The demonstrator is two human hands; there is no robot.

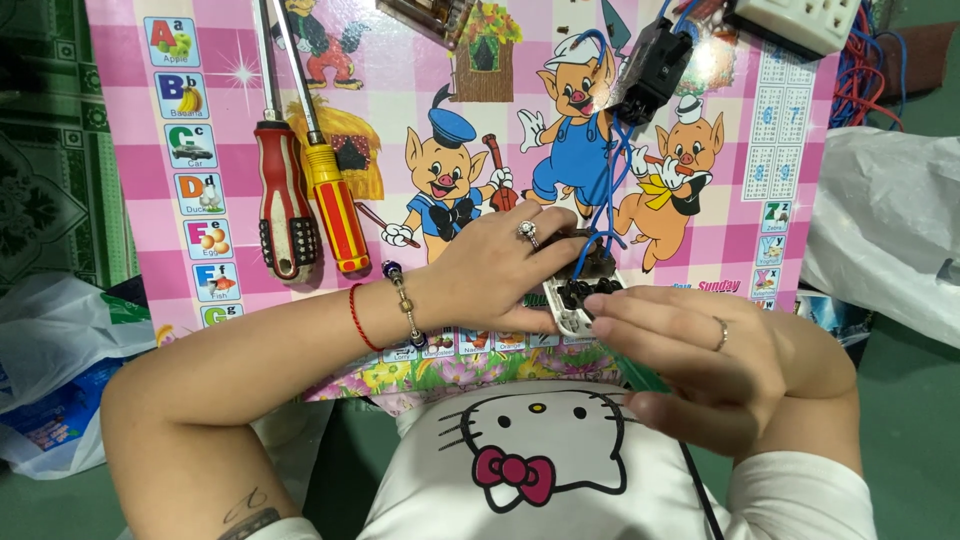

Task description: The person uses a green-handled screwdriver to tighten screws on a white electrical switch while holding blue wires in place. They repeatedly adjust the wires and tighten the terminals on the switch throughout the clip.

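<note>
My left hand (490, 270) grips a small white electrical socket part (578, 300) with dark openings, holding it just above the near edge of a pink cartoon table (700, 240). Blue wires (600, 215) run from this part up to a black component (652, 70) lying farther back. My right hand (690, 355) is closed around a green-handled tool (640, 375), its fingertips pressed against the socket part. The tool's tip is hidden behind my fingers.
Two screwdrivers lie at the left of the table, one with a red and black handle (285, 200), one red and yellow (335, 200). A white power strip (800, 20) sits at the back right. Plastic bags lie at the right (890, 220) and left (60, 350).
</note>
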